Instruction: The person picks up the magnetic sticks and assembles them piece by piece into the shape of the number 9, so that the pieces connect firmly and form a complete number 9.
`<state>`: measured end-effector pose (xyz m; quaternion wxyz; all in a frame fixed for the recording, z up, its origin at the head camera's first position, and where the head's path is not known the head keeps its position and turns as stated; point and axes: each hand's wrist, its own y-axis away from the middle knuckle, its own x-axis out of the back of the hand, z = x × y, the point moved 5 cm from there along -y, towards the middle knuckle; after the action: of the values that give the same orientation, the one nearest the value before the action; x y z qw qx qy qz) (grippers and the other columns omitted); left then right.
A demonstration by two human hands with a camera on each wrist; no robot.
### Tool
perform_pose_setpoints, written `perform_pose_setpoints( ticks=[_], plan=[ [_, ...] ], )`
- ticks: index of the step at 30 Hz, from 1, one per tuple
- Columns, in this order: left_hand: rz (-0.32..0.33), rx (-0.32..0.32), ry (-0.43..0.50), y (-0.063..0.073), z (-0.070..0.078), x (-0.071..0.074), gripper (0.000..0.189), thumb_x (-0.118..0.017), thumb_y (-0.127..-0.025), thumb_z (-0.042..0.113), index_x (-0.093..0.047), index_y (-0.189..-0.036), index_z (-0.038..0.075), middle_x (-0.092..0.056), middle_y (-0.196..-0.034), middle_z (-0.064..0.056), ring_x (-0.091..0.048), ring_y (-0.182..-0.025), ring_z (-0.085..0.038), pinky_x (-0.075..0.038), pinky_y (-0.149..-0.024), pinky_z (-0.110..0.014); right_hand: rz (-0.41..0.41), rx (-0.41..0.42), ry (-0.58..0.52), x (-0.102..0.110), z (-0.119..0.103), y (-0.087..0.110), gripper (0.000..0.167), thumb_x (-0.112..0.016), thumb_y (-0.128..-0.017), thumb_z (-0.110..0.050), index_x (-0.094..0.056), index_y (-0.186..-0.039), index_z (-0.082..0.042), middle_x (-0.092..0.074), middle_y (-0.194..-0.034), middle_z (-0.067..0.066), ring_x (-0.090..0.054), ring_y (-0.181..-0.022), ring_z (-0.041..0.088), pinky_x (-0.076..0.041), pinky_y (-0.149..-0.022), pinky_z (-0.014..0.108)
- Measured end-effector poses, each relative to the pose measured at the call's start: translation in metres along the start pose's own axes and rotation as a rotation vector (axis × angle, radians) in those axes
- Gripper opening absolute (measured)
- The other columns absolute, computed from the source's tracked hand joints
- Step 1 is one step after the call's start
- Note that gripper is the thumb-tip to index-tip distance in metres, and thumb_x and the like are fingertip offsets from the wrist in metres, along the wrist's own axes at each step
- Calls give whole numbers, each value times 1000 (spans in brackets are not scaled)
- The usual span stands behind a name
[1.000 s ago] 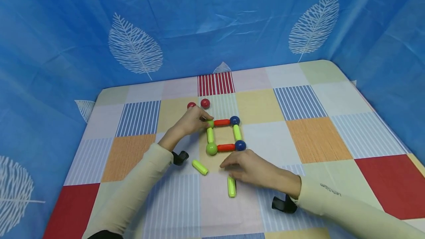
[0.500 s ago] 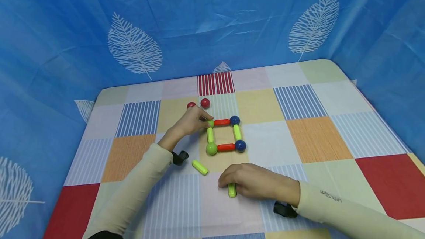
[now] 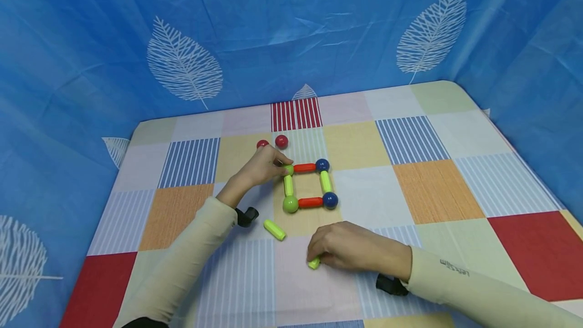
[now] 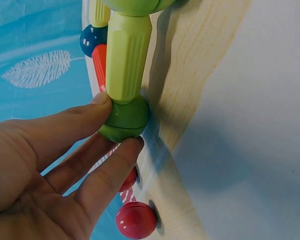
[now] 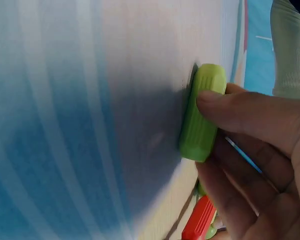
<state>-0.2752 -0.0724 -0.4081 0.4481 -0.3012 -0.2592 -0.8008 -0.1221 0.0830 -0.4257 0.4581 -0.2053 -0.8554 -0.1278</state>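
A square of rods and balls lies on the table, with red rods [image 3: 310, 202] at front and back and yellow-green rods [image 3: 325, 182] along the sides. Blue balls [image 3: 330, 200] mark its right corners and green balls [image 3: 290, 204] its left ones. My left hand [image 3: 261, 168] pinches the back-left green ball [image 4: 127, 117] between thumb and fingertips. In front of the square, my right hand [image 3: 343, 247] pinches a loose yellow-green rod [image 5: 202, 115], close over the cloth. Most of that rod is hidden by the fingers in the head view.
Another yellow-green rod [image 3: 275, 230] lies loose left of the right hand. Two red balls [image 3: 281, 141] sit behind the square, one partly covered by the left hand. A patchwork cloth [image 3: 437, 191] covers the table, and a blue curtain [image 3: 291, 24] hangs behind.
My right hand came down and toward me onto the loose yellow-green rod, took hold of it and turned it a little. The left hand stayed on the green ball.
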Motion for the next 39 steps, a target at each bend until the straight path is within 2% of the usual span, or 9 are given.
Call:
perform_pose_setpoints(
  ticks=[9,18,23,26,34,39],
  plan=[
    [2,-4,-5,0,-1,0,29,-72,-86,-2,-71,-115,-3,-71,-113,-14,-64,-95,-24,-51,-69,-25,136,-105,72,7,10,11,18,-79,-82,-10,-78,-99,-16,-70,-96,-11,-63,-91,2,-53,-79,26],
    [-2,-9,-12,-1,0,1,29,-73,-86,-1,-71,-114,-3,-71,-113,-15,-64,-95,-24,-51,-68,-24,339,-381,104,16,28,28,21,-80,-78,-5,-77,-98,-7,-72,-92,-1,-67,-86,13,-55,-77,33],
    [-4,-15,-11,-1,0,1,28,-73,-86,-1,-71,-114,-3,-71,-113,-15,-64,-95,-24,-51,-69,-24,486,-511,92,26,35,35,23,-82,-76,-4,-76,-98,-3,-73,-90,3,-62,-75,9,-55,-67,30],
    [-3,-15,-12,-1,0,1,28,-74,-86,0,-71,-114,-2,-71,-112,-15,-64,-95,-24,-51,-68,-24,547,-551,95,32,38,38,23,-83,-75,-5,-77,-97,-2,-72,-87,4,-59,-71,8,-53,-63,29],
    [-7,-11,-15,-2,0,1,29,-74,-85,-1,-71,-114,-2,-71,-112,-14,-63,-89,-22,-48,-65,-22,567,-603,86,34,44,38,22,-82,-74,-3,-77,-95,-1,-70,-80,3,-57,-67,9,-52,-60,29],
    [-8,-5,-13,-3,-2,0,29,-75,-85,-1,-71,-114,-2,-71,-112,-13,-61,-83,-21,-45,-62,-22,567,-622,40,33,48,37,22,-82,-73,-2,-76,-94,-1,-70,-79,4,-60,-68,9,-54,-61,29]
  ],
)
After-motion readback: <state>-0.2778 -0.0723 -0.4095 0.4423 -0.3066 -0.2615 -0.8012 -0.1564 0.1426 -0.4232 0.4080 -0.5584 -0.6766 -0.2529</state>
